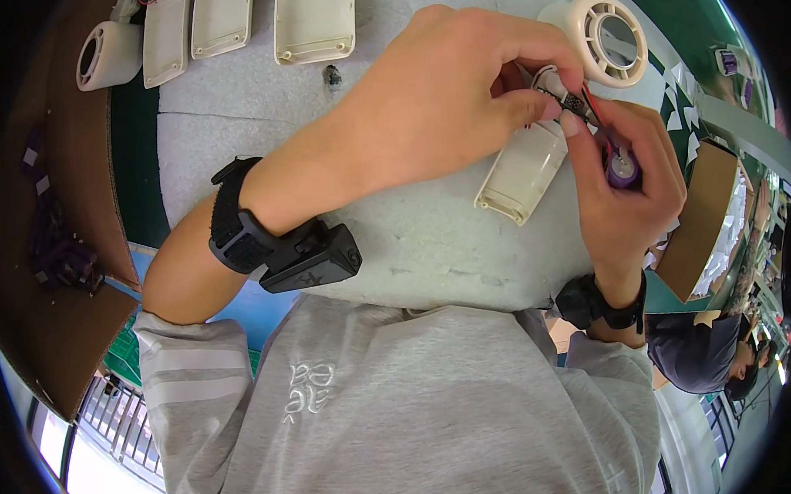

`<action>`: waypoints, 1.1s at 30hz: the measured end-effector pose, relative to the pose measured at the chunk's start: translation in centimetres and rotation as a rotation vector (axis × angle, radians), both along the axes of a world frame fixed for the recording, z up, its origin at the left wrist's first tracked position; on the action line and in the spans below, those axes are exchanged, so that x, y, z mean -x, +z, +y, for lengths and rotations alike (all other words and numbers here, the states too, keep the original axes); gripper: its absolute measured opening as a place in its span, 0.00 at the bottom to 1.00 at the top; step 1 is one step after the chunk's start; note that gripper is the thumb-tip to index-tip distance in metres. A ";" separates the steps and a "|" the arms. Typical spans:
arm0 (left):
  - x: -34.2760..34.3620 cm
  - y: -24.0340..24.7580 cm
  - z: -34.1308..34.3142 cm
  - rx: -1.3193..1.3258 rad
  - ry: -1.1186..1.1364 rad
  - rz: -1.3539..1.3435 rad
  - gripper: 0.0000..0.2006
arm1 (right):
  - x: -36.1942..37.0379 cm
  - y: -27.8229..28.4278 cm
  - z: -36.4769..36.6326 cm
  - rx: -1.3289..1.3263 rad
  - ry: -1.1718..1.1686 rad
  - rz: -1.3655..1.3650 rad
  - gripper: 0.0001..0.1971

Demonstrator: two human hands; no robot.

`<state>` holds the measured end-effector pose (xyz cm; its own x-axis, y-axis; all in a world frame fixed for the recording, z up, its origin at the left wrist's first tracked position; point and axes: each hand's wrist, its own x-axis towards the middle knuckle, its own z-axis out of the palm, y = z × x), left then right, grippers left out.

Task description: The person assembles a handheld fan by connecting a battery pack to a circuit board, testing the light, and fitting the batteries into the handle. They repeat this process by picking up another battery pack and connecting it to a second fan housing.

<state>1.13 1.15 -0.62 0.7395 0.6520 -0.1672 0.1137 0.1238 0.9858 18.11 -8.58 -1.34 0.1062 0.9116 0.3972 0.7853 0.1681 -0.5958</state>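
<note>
Under a cream fan head (616,39) at the upper right, my two hands meet fingertip to fingertip. My left hand (458,88) is closed, thumb and fingers pinching around the fan's narrow neck and the end of a small dark circuit board (576,103). My right hand (638,168) has thumb and forefinger at the same board, while its curled fingers hold a purple cylindrical battery (623,170). Red and dark wires (592,104) run between board and battery. An open cream handle shell (524,169) extends below the neck; its upper end is hidden by my fingers.
Pale foam covers the worktop (414,221). Several cream shells (314,22) and a second fan head (110,56) lie at the far left. A cardboard box (62,305) with purple batteries stands left, another box (697,227) with white pieces right. A person (692,351) sits beyond.
</note>
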 end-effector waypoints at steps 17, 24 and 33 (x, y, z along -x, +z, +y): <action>-0.2 -2.3 -0.4 -0.691 -0.052 -0.030 0.11 | -2.5 -0.2 -0.3 0.004 0.075 0.801 0.06; -0.1 -2.4 -0.6 -0.612 -0.042 0.018 0.15 | -2.3 0.4 -0.1 0.076 0.277 0.314 0.06; -0.3 -2.8 -1.1 -0.535 0.074 0.045 0.15 | -1.3 0.2 0.2 0.117 0.196 0.056 0.03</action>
